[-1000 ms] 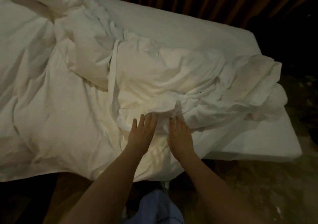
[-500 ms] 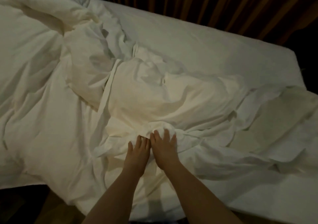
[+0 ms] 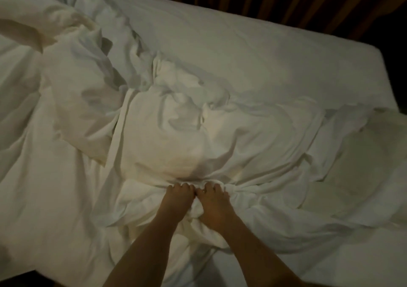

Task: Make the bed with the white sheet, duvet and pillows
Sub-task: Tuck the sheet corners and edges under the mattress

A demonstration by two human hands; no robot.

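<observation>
A crumpled white duvet (image 3: 180, 137) lies in a heap across the middle and left of the bed. Under it the mattress wears a flat white sheet (image 3: 253, 51), bare at the far side and right. My left hand (image 3: 176, 200) and my right hand (image 3: 214, 203) sit side by side on the near middle of the heap. Both have their fingers curled into a bunched fold of the white fabric and grip it. A rumpled part of the bedding (image 3: 356, 161) trails to the right edge. I cannot pick out any pillow among the folds.
Brown curtains (image 3: 275, 0) hang right behind the bed's far edge. The bed's right corner (image 3: 378, 55) meets dark floor. A dark strip of floor shows at the lower left (image 3: 17, 280).
My hands lay flat with straight fingers on the fabric before; now their fingers have curled and bunched the fold. The view has shifted further over the bed.
</observation>
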